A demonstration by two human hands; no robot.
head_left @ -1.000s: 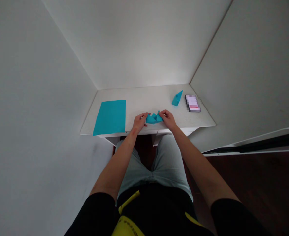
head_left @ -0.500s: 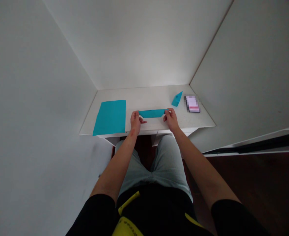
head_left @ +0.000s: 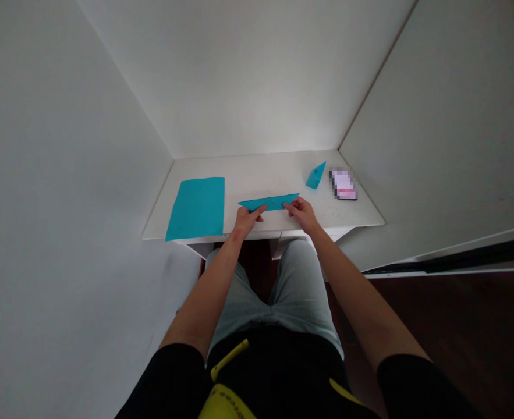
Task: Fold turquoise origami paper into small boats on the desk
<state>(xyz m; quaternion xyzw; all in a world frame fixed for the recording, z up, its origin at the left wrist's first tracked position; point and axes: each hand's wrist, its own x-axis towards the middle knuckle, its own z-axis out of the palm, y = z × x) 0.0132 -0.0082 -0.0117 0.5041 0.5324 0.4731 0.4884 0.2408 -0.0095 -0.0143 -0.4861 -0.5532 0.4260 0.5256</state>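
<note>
Your left hand (head_left: pixel 247 218) and right hand (head_left: pixel 302 213) both pinch long blue folded-paper piece (head_left: pixel 275 203) over white tabletop (head_left: pixel 261 171); shaping fold seemingly in hand, next move likely wants even thumb pressure.

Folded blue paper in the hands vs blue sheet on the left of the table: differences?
Shape: the folded paper is a narrow strip with pointed ends; the blue sheet is broad and roughly four-sided.
Size: the folded paper shows a much smaller area than the blue sheet.
Handling: the left hand and right hand hold the folded paper; neither touches the blue sheet.
Shared: similar blue colour.
</note>
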